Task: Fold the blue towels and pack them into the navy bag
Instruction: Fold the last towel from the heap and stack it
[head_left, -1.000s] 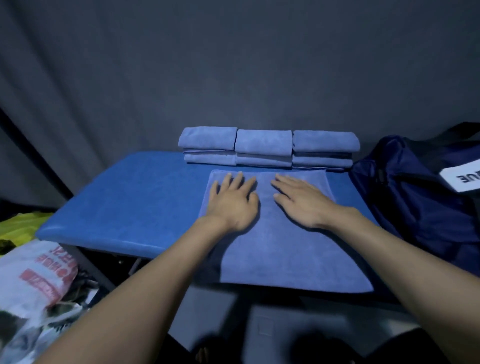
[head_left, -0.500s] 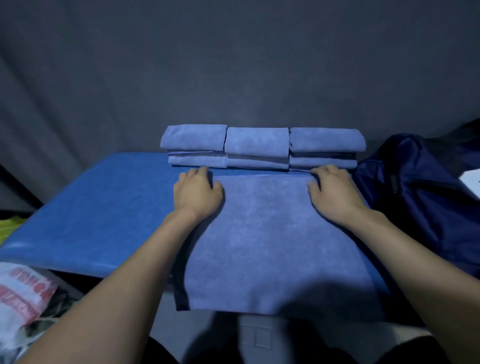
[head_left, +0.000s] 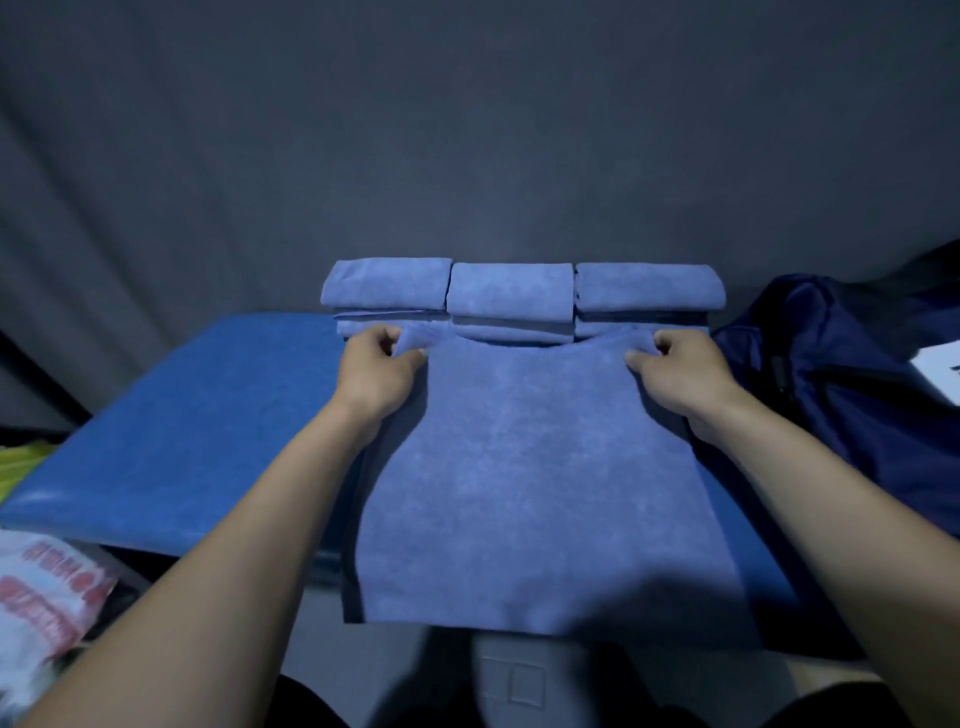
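Note:
A light blue towel (head_left: 540, 483) lies spread on the blue padded table (head_left: 197, 421), its near edge hanging over the front. My left hand (head_left: 376, 371) pinches the towel's far left corner and my right hand (head_left: 680, 371) pinches the far right corner; both corners are lifted slightly off the table. Behind them, three stacks of folded blue towels (head_left: 511, 299) stand side by side along the back edge. The navy bag (head_left: 841, 395) sits at the right end of the table, right of my right hand.
A dark grey curtain (head_left: 467, 130) hangs behind the table. A white plastic bag with red print (head_left: 41, 597) lies low at the left, with something yellow-green (head_left: 15, 467) above it. A white label (head_left: 940, 369) shows on the navy bag.
My hands slid apart from the towel's middle to its far corners, then curled and pinched them, lifting the far edge. The view moved closer to the table.

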